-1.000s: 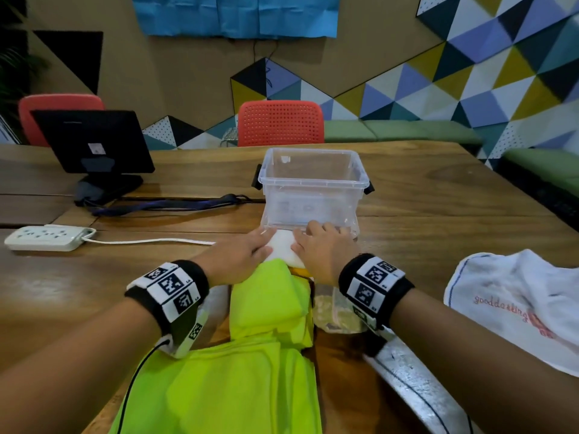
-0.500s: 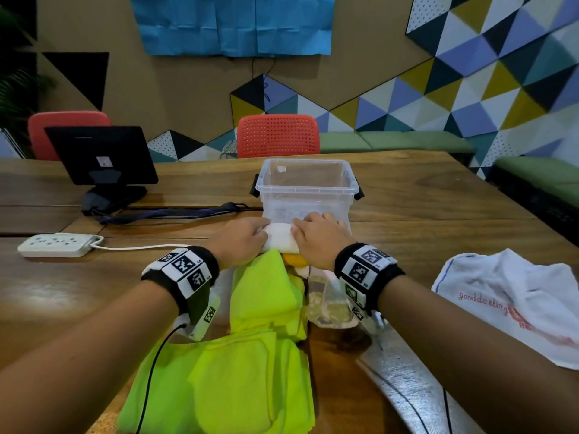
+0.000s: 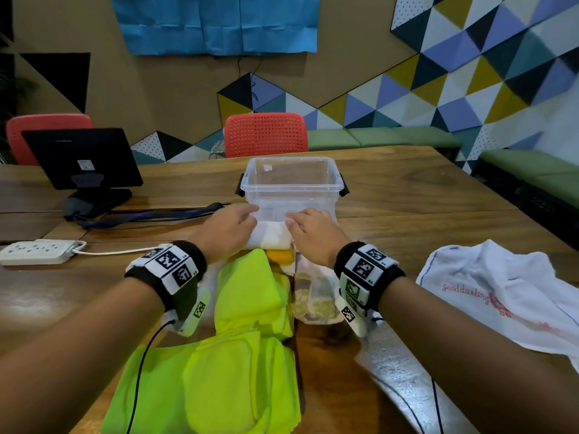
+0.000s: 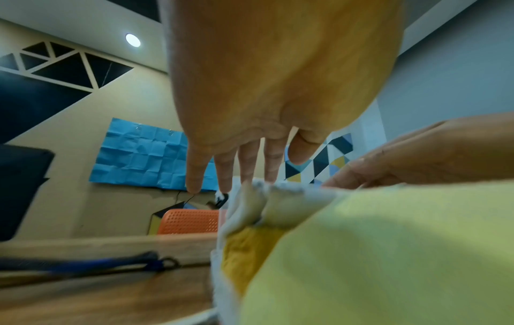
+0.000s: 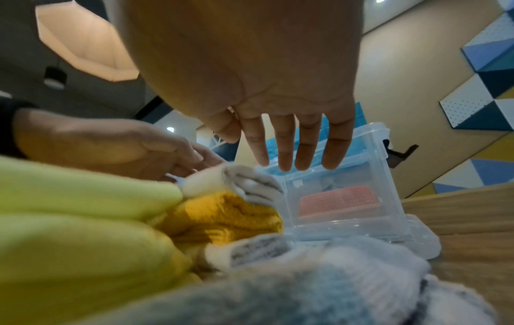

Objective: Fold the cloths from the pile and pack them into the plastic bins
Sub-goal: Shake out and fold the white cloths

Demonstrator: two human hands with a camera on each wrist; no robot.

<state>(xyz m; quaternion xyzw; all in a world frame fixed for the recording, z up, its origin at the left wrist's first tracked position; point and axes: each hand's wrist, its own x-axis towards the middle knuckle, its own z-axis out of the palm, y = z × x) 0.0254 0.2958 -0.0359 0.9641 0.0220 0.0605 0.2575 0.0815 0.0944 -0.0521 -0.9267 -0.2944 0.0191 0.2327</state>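
Nearest lies a spread of neon-yellow folded cloths [image 3: 219, 368] on the wooden table [image 3: 407, 233]. Beyond them, the left hand [image 3: 230, 228] and right hand [image 3: 315, 234] rest with straight, relaxed fingers on either end of a folded white cloth [image 3: 272, 235] atop a mustard-yellow one [image 3: 280, 255]. Just behind stands the clear plastic bin [image 3: 291, 186].

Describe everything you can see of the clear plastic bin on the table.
The bin is a clear, rectangular plastic box with a thick rim and a dark latch on each short side. It stands upright and lidless on the wooden table, in front of the red chair, and looks empty. A folded white cloth lies against its near wall, with the left hand and right hand resting on that cloth.
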